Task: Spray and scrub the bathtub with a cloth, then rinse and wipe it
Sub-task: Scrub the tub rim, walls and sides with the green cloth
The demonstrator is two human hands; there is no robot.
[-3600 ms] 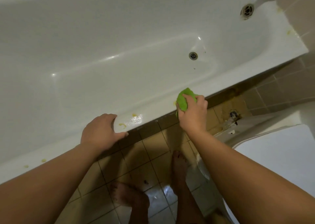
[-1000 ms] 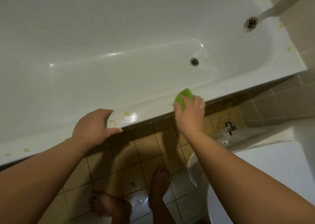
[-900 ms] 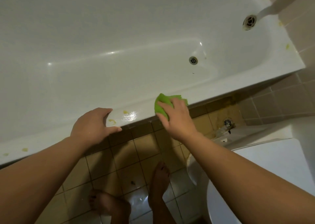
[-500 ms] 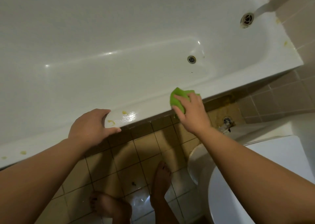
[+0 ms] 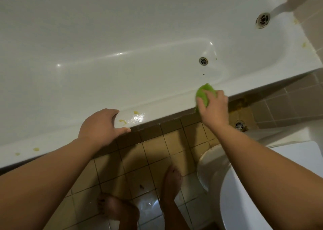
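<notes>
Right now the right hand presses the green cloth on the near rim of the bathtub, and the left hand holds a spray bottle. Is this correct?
Not quite. The head view shows the left hand holding no spray bottle; it rests on the bathtub rim. The right hand does press the green cloth on the near rim.

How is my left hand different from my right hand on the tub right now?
The left hand holds nothing, while the right hand presses a green cloth to the rim. The left hand rests beside yellow spots; the right hand is farther along, nearer the drain. Both hands are on the near rim of the bathtub.
</notes>
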